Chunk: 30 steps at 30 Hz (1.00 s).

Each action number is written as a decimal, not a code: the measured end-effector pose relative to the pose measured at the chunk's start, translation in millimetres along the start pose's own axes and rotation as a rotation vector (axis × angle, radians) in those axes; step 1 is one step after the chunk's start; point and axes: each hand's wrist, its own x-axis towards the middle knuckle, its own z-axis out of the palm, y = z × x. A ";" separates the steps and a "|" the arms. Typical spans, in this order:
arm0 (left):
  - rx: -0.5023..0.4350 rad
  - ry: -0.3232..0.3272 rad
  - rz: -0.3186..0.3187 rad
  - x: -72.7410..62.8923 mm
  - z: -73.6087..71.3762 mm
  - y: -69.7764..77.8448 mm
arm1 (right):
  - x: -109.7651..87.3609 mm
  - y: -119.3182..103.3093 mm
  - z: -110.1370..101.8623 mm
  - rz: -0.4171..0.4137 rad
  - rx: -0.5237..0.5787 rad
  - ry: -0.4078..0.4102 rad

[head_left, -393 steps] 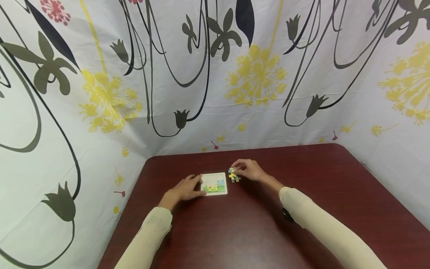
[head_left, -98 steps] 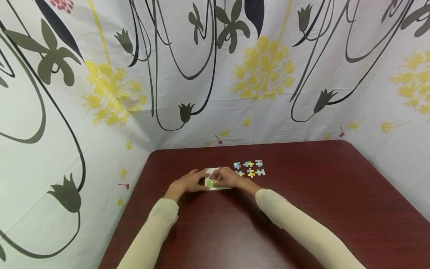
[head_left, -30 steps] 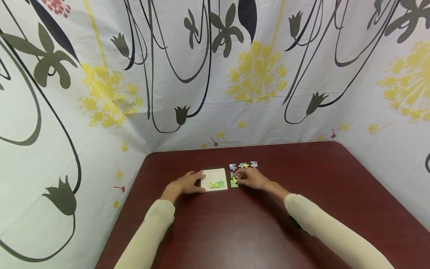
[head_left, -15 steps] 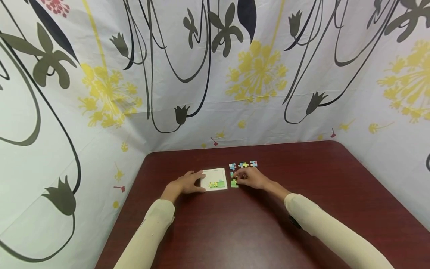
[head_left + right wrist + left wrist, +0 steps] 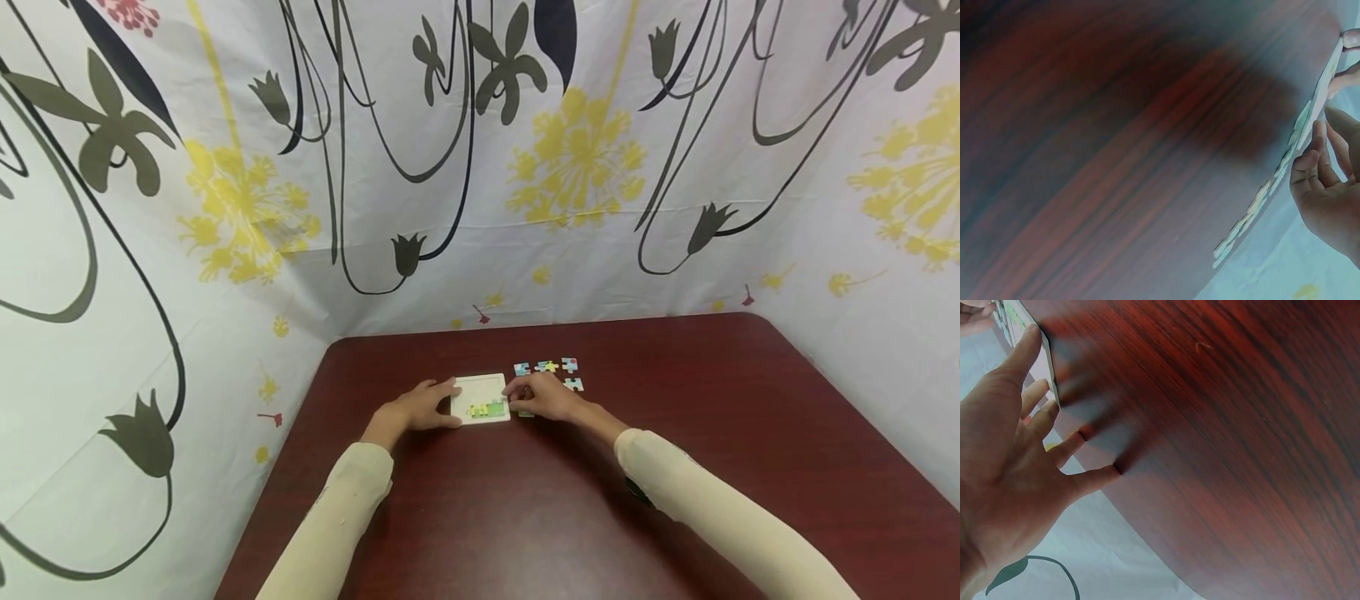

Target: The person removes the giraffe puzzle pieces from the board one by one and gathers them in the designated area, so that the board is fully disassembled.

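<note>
On the dark red table lies a white puzzle tray (image 5: 474,388), with joined green and yellow puzzle pieces (image 5: 486,410) along its near side. My left hand (image 5: 412,408) rests at the tray's left end, thumb on the near edge; its fingers are spread and fairly straight in the left wrist view. At the tray's right edge my right hand (image 5: 550,397) pinches a small pale blue puzzle piece (image 5: 505,398) between thumb and fingertips, mostly covered by them. In the right wrist view the right hand's (image 5: 1329,169) fingertips are close to the tray's edge.
Several loose pieces lie right of the tray: a blue piece (image 5: 522,367), a yellow-and-blue piece (image 5: 547,366), another blue piece (image 5: 570,364) and a pale blue piece (image 5: 573,384). A green piece (image 5: 526,414) shows under the right hand. A patterned cloth (image 5: 420,208) hangs behind the table.
Over the last half second my right hand has moved left from the loose pieces to the tray's right edge, with a piece in its fingertips. My left hand has stayed at the tray.
</note>
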 end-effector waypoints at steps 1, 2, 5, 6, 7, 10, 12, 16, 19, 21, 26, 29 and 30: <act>-0.002 -0.001 -0.001 0.7 0.6 -0.5 | 2.3 -1.5 1.1 -0.004 0.003 -0.004; -0.006 -0.004 -0.004 0.4 0.3 0.0 | 4.4 -3.1 2.2 -0.008 0.005 -0.008; -0.008 -0.008 -0.011 0.2 0.0 0.4 | 10.0 -6.2 6.1 -0.020 -0.002 -0.011; -0.008 -0.010 -0.014 0.0 -0.1 0.5 | 11.7 -6.6 7.6 -0.025 -0.011 -0.010; -0.008 -0.011 -0.014 0.3 0.1 0.4 | 13.2 -7.7 8.8 -0.028 -0.018 -0.008; -0.006 -0.013 -0.014 -0.2 -0.5 1.3 | 16.9 -10.0 12.3 -0.042 -0.030 0.001; -0.001 -0.015 -0.011 0.8 0.0 0.8 | 19.0 -12.5 13.6 -0.034 -0.020 -0.005; 0.005 -0.013 -0.006 1.6 0.2 0.5 | 23.3 -16.8 15.6 -0.009 -0.032 -0.023; 0.010 -0.012 -0.007 1.3 -0.4 0.9 | 26.5 -18.3 17.2 0.003 -0.065 -0.040; 0.012 -0.011 -0.008 0.7 -0.9 1.1 | 28.4 -17.9 18.8 0.006 -0.077 -0.050; 0.012 -0.012 -0.009 1.1 -0.9 1.0 | 29.7 -14.9 22.1 0.019 -0.074 -0.062; 0.014 -0.011 -0.007 1.1 -1.2 1.5 | 29.6 -15.0 22.9 0.032 -0.058 -0.059; 0.013 -0.011 -0.006 1.0 -1.4 1.6 | 29.6 -15.2 23.3 0.037 -0.051 -0.056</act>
